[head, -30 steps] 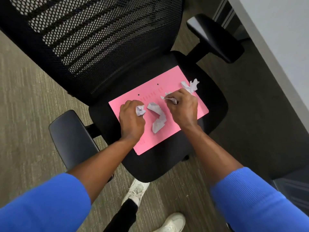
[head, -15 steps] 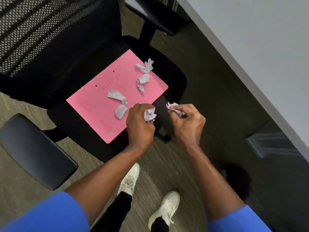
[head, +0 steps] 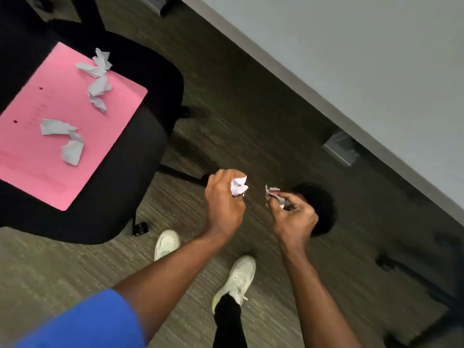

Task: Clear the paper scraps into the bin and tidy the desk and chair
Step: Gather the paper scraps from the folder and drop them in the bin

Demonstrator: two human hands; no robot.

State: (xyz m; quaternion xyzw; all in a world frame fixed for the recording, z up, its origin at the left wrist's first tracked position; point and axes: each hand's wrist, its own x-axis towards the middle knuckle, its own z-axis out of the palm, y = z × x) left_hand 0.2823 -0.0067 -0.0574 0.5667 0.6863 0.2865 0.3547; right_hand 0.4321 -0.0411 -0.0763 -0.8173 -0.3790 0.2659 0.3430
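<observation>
Carpeted floor [head: 251, 126] runs beneath a pale desk edge [head: 351, 71] at upper right. Each hand carries paper: the left hand [head: 223, 202] is closed around a crumpled scrap [head: 239, 186], the right hand [head: 292, 217] pinches a smaller scrap [head: 273, 193] in its fingertips. Just past the right hand sits a dark round shape [head: 322, 209], probably the bin; its contents cannot be seen. The right hand is nearer it. More scraps [head: 62, 139] lie on the pink folder [head: 50, 172] on the chair seat [head: 140, 151], to the left.
</observation>
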